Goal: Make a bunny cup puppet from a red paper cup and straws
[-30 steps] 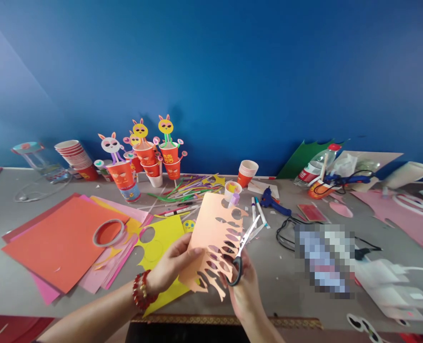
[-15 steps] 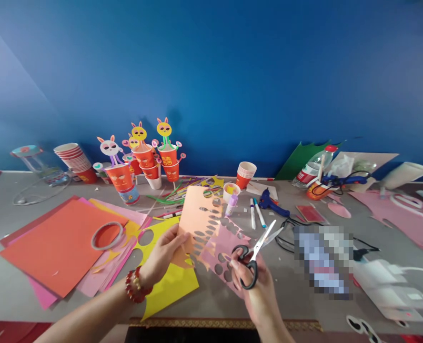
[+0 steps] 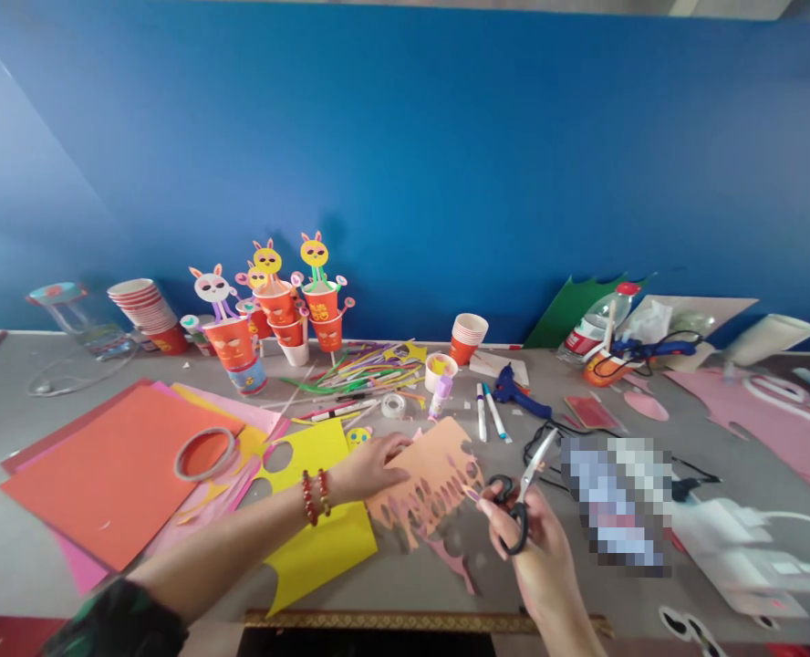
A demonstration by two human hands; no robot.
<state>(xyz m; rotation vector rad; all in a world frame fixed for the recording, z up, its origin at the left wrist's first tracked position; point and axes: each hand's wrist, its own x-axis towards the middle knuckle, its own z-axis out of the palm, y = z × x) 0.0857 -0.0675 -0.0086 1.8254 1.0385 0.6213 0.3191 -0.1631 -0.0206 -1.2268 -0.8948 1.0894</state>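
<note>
In the head view my left hand [image 3: 369, 467] is palm down at the left edge of a peach paper sheet [image 3: 439, 449]. Thumb and fingers are apart, touching or just over the sheet. Slim oval holes and a ragged edge mark its front side. Beneath it a pink cut-out sheet [image 3: 454, 558] partly shows. My right hand [image 3: 532, 538] is wrapped around black-handled scissors [image 3: 538, 461], blades pointing up and away. At its fingertips is a small pale piece, too small to name. Under my left forearm lies a yellow sheet with round holes [image 3: 329, 547].
Coloured paper sheets [image 3: 104, 474] with a tape roll [image 3: 205, 453] lie left. Rabbit-faced paper cups [image 3: 231, 342] stand behind. A glue stick [image 3: 440, 398], markers [image 3: 482, 412], a blue glue gun [image 3: 521, 392] and its cable lie ahead. A white power strip [image 3: 740, 547] is right.
The peach sheet has come down and right, turning to lie over the pink sheet. My left hand moved right with it, its fingers now apart. My right hand and the scissors shifted right.
</note>
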